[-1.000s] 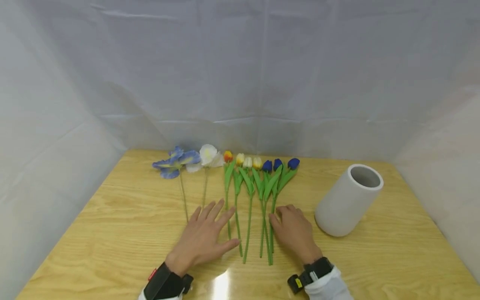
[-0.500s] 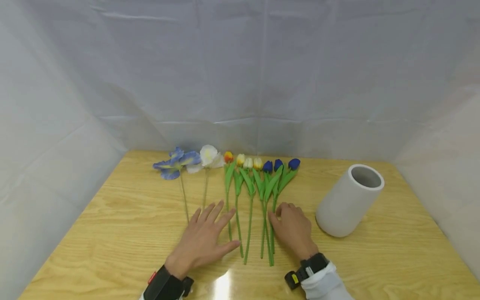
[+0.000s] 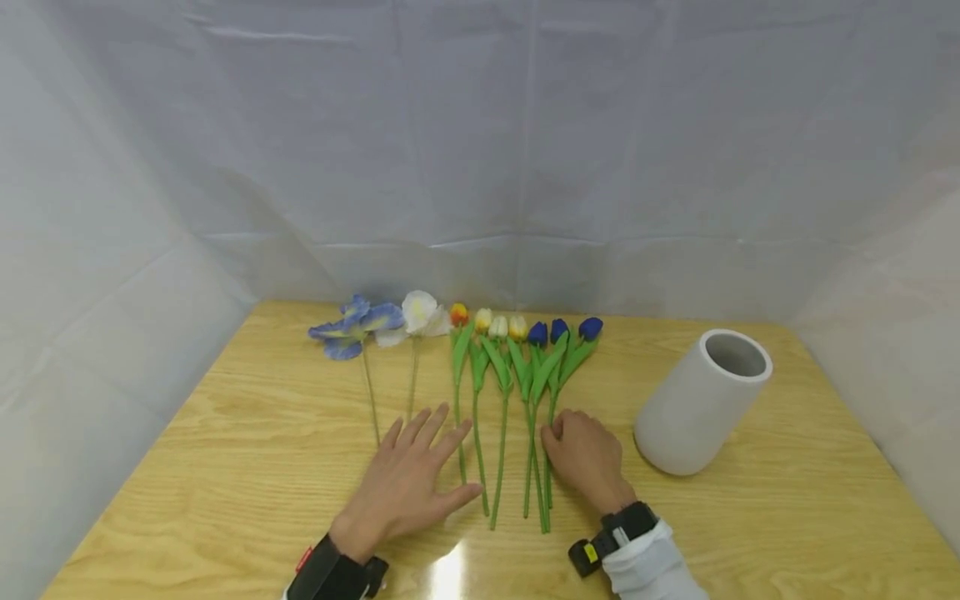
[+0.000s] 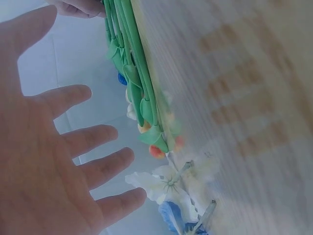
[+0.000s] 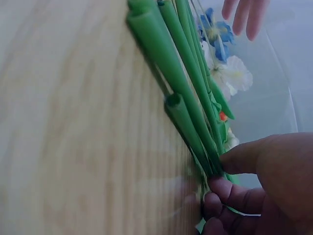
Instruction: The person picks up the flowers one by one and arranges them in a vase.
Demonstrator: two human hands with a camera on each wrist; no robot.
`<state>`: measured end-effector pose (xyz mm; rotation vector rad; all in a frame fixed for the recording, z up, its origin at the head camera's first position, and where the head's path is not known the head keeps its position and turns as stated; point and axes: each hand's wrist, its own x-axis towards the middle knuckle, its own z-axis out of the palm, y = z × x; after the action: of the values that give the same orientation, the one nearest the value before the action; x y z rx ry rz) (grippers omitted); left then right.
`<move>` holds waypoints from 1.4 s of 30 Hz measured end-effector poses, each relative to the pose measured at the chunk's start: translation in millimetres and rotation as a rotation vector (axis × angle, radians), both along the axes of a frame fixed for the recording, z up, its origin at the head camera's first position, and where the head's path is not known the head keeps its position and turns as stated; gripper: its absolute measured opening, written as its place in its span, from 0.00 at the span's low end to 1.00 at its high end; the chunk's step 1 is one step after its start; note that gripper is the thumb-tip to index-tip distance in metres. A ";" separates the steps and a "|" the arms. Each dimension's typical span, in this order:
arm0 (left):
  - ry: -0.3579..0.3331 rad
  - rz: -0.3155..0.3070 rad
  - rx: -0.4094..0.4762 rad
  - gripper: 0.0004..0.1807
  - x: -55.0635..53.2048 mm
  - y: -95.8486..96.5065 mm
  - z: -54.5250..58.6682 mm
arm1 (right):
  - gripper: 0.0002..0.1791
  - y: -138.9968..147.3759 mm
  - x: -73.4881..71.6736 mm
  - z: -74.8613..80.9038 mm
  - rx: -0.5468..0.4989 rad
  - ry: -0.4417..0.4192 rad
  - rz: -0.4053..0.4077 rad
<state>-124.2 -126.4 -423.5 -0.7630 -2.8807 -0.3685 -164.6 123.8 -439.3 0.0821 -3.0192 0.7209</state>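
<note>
My right hand [image 3: 585,458] pinches the green stem [image 5: 188,122] of a blue tulip [image 3: 591,328] between thumb and fingers, at the right end of a row of artificial flowers. Two more blue tulips [image 3: 537,333] lie just left of it, their stems crossing close by. Flat above the table, my left hand [image 3: 408,483] spreads its fingers, holding nothing, with the palm bare in the left wrist view. Under or beside it run the stems of an orange tulip [image 3: 459,314], several pale yellow tulips [image 3: 517,327], a white flower [image 3: 420,312] and a blue-purple iris [image 3: 358,325].
A tall white vase [image 3: 697,408] with an open mouth stands to the right of my right hand. The wooden table [image 3: 187,492] reaches back to a pale grey cloth backdrop [image 3: 480,150], which also closes off both sides.
The fingers of my right hand have closed further round the blue tulip's stem. My left hand stays spread in nearly the same place, and the flowers and vase have not been moved.
</note>
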 end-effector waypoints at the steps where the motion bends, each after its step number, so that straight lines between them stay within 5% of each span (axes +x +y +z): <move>1: -0.005 0.001 -0.001 0.41 0.3 0.0 0.3 | 0.15 0.3 -0.3 -0.1 -0.009 -0.009 0.001; 14: -0.042 0.018 -0.018 0.40 4.0 -0.1 3.3 | 0.11 3.1 -2.3 0.8 -0.168 -0.104 -0.014; 27: -0.060 0.026 -0.019 0.41 6.3 -0.7 3.1 | 0.09 7.4 -1.4 0.3 -0.363 -0.081 -0.004; 42: -0.045 0.024 -0.009 0.41 7.6 -1.5 5.7 | 0.08 13.1 2.6 13.5 -0.367 -0.024 -0.018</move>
<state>-116.6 -127.9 -417.8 -0.7301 -2.9325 -0.3748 -162.0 136.9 -425.8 0.0356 -2.8472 1.2634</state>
